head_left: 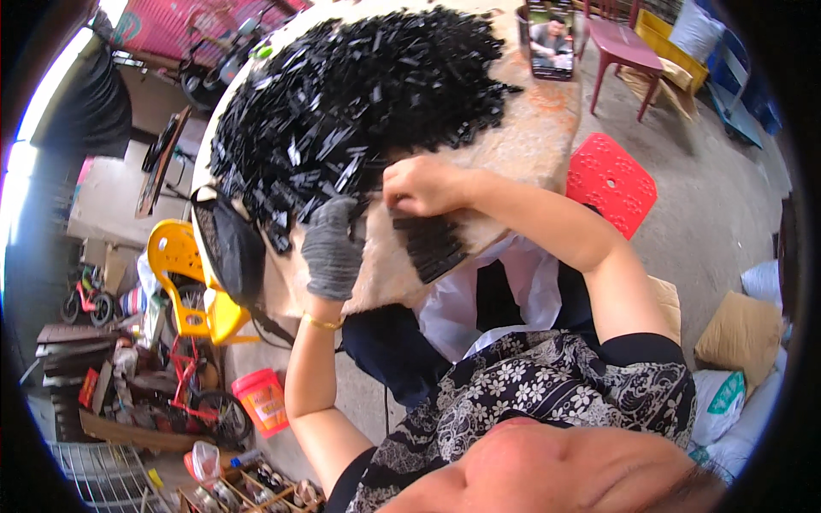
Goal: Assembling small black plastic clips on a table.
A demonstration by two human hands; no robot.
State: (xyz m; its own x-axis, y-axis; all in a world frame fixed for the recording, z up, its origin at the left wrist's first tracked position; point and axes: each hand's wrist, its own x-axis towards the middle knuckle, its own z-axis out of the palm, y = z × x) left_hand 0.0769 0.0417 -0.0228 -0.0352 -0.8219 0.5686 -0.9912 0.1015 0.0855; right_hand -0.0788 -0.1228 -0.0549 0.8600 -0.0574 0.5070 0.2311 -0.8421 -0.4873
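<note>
A broad heap of short, flat, shiny black strips (342, 103) covers much of the pale, worn table (539, 128). At its near edge is my left hand (333, 250), in a grey knit glove. Its fingers are bent together beside the strips, and what they grip, if anything, is hidden. To the right, my bare right hand (423, 185) is closed, fingertips pinched. I cannot make out what is in them. Just below that hand, a neat row of black strips (429, 248) lies side by side at the table's front edge.
A phone (550, 43) showing a video stands at the table's far right. A black bag (229, 246) hangs at the left edge. Around the table are a red stool (612, 183), a yellow chair (184, 278), a maroon chair (620, 47) and a red bucket (261, 402).
</note>
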